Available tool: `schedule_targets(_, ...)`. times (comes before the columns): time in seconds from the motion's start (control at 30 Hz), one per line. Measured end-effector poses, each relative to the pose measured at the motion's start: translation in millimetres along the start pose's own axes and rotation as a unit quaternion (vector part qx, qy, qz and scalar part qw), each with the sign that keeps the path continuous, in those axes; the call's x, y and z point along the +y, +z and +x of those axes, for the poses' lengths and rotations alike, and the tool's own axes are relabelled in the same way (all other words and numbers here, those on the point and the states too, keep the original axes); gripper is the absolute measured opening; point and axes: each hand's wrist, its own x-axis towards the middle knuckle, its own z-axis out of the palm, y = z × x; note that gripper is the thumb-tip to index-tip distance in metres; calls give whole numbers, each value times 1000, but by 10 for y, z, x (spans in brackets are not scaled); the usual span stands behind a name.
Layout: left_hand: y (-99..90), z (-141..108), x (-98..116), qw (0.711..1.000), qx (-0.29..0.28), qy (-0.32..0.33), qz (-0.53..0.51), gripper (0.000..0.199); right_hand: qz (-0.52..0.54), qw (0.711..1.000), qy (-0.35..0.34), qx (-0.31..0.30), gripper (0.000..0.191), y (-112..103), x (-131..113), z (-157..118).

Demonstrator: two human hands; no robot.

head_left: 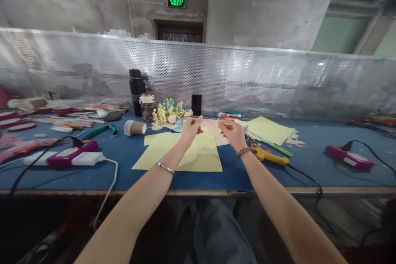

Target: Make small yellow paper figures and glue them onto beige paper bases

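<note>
Green EXIT sign (176, 2) over the door (179, 33), readable from here. I see left hand (191, 128) and right hand (231, 133) both pinching a pale pink paper (210, 124) above the yellow sheet (198, 154).

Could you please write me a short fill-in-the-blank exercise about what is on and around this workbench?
1. The bangle just behind the left hand is ____ in colour.
2. The glue gun lying near the right hand is mainly ____.
3. The exit sign above the doorway glows ____.
4. The tall flask standing on the blue workbench is ____.

Missing words: silver; yellow; green; black.
</note>
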Motion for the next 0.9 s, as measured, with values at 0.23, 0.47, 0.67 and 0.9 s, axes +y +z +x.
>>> schedule_targets(0.23, 59, -190, 112, 969, -144, 174, 98, 36, 72, 995, 65, -19, 39, -78, -9, -46)
schedule_targets(0.47, 112, -124, 1, 979, -177, 78, 56, 27, -7, 998, -40, 41, 47, -114, -63, -59)
schedule_targets(0.67, 88, -131, 23, 974, -222, 29, 28, 34, -142, 980, -142, 12, 33, -155, -70, -86)
schedule_targets(0.9, 119, -128, 6, 977, -211, 41, 1, 34, -143, 983, -114, -11, 22, -96, 61, -41)
